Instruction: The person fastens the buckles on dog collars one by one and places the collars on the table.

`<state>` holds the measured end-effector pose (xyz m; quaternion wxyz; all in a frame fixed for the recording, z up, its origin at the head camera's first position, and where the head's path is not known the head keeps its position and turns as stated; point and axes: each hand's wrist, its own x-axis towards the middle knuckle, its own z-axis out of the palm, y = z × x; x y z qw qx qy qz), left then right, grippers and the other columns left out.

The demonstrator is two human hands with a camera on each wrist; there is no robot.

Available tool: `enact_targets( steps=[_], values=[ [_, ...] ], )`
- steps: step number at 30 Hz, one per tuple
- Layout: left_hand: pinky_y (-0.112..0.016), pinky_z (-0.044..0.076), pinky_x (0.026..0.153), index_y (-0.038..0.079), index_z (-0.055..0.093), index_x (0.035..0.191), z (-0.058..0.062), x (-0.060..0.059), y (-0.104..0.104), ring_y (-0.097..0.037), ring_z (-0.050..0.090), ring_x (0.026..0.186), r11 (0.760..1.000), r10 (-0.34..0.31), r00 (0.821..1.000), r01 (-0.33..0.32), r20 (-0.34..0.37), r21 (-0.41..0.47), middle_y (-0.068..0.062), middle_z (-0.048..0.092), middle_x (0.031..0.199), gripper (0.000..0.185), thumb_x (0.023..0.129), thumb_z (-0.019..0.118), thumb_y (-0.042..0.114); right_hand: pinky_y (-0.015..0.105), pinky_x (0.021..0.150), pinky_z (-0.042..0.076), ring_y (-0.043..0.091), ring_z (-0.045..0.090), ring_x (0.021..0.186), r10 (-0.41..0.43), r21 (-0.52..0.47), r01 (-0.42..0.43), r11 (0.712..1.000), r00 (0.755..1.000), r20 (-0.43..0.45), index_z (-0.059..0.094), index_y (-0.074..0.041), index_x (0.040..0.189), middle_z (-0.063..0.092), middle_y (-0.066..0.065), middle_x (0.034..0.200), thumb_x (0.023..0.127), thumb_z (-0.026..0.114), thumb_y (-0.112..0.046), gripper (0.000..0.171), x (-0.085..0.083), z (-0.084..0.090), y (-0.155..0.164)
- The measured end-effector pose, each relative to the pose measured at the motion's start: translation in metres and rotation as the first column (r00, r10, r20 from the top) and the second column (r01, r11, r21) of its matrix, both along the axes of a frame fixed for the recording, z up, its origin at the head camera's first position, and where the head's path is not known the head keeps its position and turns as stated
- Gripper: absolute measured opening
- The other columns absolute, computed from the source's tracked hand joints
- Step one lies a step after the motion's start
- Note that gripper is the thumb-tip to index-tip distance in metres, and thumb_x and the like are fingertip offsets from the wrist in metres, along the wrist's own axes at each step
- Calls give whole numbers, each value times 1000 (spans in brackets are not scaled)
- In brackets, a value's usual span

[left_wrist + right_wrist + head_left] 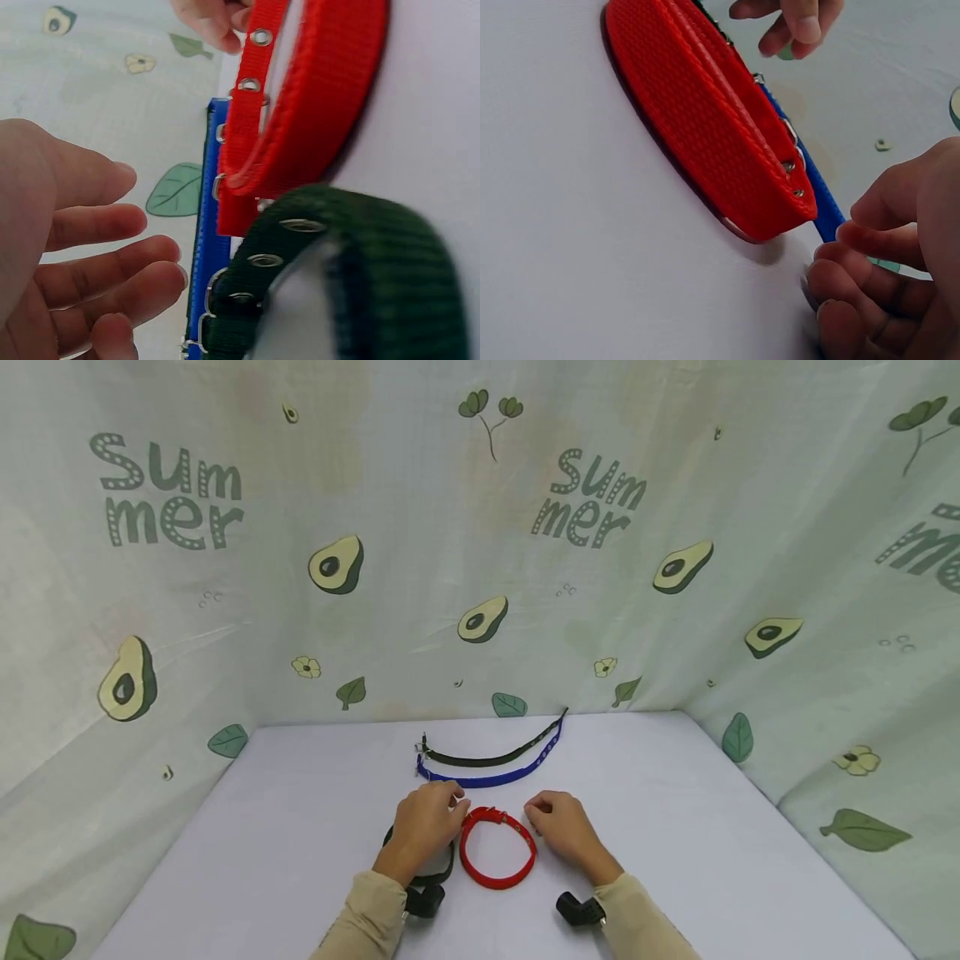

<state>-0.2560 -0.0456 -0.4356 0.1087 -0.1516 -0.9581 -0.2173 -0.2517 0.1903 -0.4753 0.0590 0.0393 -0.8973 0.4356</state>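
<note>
A red collar, fastened into a loop with its buckle at the far side, stands on edge between the two hands. My left hand hovers over a dark green collar, also looped, and hides part of it in the head view. Its fingers are spread loosely, with nothing in them. Just right of the red loop is my right hand, its fingers loosely bent and its thumb close to the index finger. No object shows between the right fingertips. Both hands are apart from the red webbing.
Beyond the hands, a blue collar lies unfastened in a shallow curve, with a dark olive collar right behind it. A printed cloth hangs behind the white table. Black wrist cameras sit near both sleeves.
</note>
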Motion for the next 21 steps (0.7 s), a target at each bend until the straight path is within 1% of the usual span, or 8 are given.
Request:
enact_targets(
  steps=[3, 8, 10, 14, 16, 21],
  values=[
    [-29, 50, 59, 13, 74, 100, 3, -3, 0, -15, 62, 73, 1000, 9, 1000, -10, 28, 22, 0, 70, 87, 20, 92, 73, 31, 30, 58, 45, 14, 54, 62, -10, -3, 10, 1000, 1000, 7, 74, -9, 93, 58, -2, 66, 94, 64, -12, 10, -4, 1, 4],
    [-28, 49, 57, 13, 74, 100, 6, -8, -3, -13, 59, 68, 999, 26, 999, -28, 25, 44, 0, 70, 85, 19, 91, 75, 30, 31, 61, 46, 15, 54, 64, -24, -7, 24, 1000, 999, 38, 74, -8, 99, 59, -1, 68, 96, 62, -13, 13, -9, 4, 9],
    [-28, 47, 56, 13, 74, 99, 6, -11, -5, -12, 57, 65, 998, 27, 999, -28, 28, 49, 2, 68, 82, 19, 91, 75, 30, 32, 61, 46, 15, 54, 65, -37, -4, 38, 999, 999, 36, 73, -7, 100, 59, 0, 68, 96, 62, -13, 14, -12, 6, 12],
    [-27, 45, 54, 13, 75, 99, 7, -17, -8, -11, 52, 61, 998, 39, 999, -41, 38, 51, 6, 63, 75, 19, 92, 74, 30, 32, 61, 46, 15, 54, 64, -53, 14, 53, 999, 998, 26, 74, -6, 99, 59, -1, 67, 94, 62, -12, 14, -18, 9, 16],
    [-26, 44, 53, 13, 75, 99, 7, -20, -9, -10, 52, 60, 998, 39, 999, -41, 31, 46, 6, 62, 74, 18, 92, 74, 30, 31, 61, 46, 15, 55, 64, -60, 7, 60, 998, 998, 28, 74, -6, 99, 59, 0, 67, 94, 62, -12, 14, -22, 8, 18],
    [-26, 45, 54, 12, 75, 102, 7, -27, -10, -11, 53, 62, 1000, 26, 999, -27, 21, 16, 5, 66, 78, 20, 93, 72, 30, 30, 59, 46, 16, 55, 65, -71, -28, 72, 997, 997, 34, 74, -5, 100, 60, 1, 69, 95, 60, -12, 16, -30, 5, 18]
  ],
)
